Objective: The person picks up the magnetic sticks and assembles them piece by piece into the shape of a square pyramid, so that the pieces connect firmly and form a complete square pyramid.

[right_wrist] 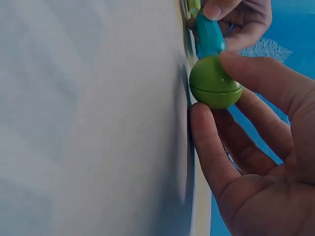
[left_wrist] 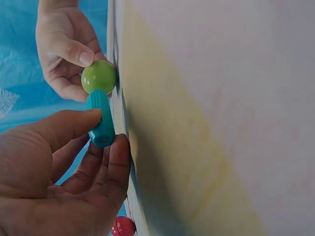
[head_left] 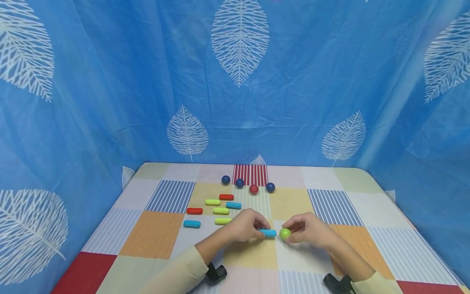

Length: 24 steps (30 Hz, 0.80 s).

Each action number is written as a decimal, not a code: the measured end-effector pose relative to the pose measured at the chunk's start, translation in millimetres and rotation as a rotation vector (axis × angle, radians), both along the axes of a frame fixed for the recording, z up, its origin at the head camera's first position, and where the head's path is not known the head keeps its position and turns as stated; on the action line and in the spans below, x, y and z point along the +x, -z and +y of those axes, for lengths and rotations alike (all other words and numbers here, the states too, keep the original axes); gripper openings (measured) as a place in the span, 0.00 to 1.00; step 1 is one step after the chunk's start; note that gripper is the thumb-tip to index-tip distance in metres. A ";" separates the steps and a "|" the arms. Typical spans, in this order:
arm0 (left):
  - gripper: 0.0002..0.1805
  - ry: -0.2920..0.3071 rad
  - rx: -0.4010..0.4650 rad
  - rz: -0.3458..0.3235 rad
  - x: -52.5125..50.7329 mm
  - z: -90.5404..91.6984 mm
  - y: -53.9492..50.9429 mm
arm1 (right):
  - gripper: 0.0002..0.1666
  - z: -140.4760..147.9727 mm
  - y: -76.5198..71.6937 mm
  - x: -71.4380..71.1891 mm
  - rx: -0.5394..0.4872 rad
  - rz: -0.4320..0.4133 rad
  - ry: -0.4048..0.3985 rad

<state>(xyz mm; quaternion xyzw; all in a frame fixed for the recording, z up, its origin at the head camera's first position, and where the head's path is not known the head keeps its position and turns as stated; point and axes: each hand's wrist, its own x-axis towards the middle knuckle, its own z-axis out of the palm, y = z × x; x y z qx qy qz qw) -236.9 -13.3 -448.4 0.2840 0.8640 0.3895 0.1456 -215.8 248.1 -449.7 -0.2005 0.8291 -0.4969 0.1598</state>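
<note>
Between thumb and fingers, my left hand [head_left: 247, 226] pinches a short blue rod [head_left: 269, 233] just above the patchwork cloth. My right hand [head_left: 310, 231] grips a glossy green ball [head_left: 284, 234] by its sides. The rod's free end points at the ball, and the head view shows a narrow gap between them. In the left wrist view the rod [left_wrist: 101, 120] overlaps the lower edge of the ball [left_wrist: 99, 77]. A seam runs round the ball [right_wrist: 216, 83] in the right wrist view.
Left of my hands lie several loose rods, among them a red rod [head_left: 194, 211], a blue rod [head_left: 191, 224] and a lime rod [head_left: 220, 211]. Farther back sit a red ball [head_left: 253, 189] and three dark blue balls [head_left: 239, 183]. A blue leaf-print curtain [head_left: 238, 122] surrounds the table.
</note>
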 end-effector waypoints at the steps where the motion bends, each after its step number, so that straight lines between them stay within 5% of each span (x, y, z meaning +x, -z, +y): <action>1: 0.08 -0.001 -0.002 -0.003 0.4 1.1 0.1 | 0.20 -0.7 -0.3 0.9 -0.002 -0.005 0.002; 16: 0.08 0.002 -0.053 0.001 3.6 9.6 -2.8 | 0.19 -3.1 1.8 2.8 0.019 -0.034 0.034; 24: 0.10 -0.048 0.005 -0.046 -6.3 5.3 -6.2 | 0.21 -0.8 2.4 2.5 0.009 -0.029 0.019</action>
